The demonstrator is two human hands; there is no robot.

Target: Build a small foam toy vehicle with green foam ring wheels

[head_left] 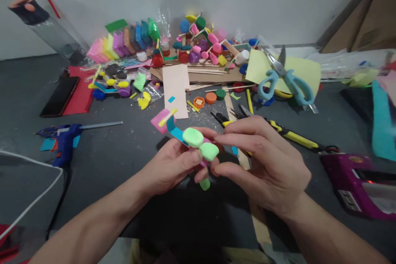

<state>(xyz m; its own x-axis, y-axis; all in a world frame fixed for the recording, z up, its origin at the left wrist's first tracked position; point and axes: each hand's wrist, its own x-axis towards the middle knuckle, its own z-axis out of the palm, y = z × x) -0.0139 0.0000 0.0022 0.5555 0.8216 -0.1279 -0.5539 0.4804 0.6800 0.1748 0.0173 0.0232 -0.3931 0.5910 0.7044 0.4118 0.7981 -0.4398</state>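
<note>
two bare hands meet above a dark worktop (102, 161), near the middle of the view. the left hand (170, 165) grasps a small craft model, pinching it between thumb and fingers. the model has a bent blue strip (177, 133), a pink square (156, 121) with a yellow stick (168, 117) across it at the far end, and two pale green lumps (193, 137) by the left thumb. another green lump (204, 184) shows below the fingers. the right hand (272, 165) is curved in from the right, its thumb and fingertips at the near side of the model; whether it grips anything cannot be told.

to the left, a blue glue gun (64, 142) lies on the worktop, nearer the viewer than a dark phone (60, 97). beyond the hands are a pale flat sheet (175, 82), an orange cap (210, 98) just beside a green cap (220, 94), and a colourful heap of small models (202, 43). scissors (281, 68) with light blue handles rest on yellow paper (305, 66). a purple device (342, 169) sits at the right.
</note>
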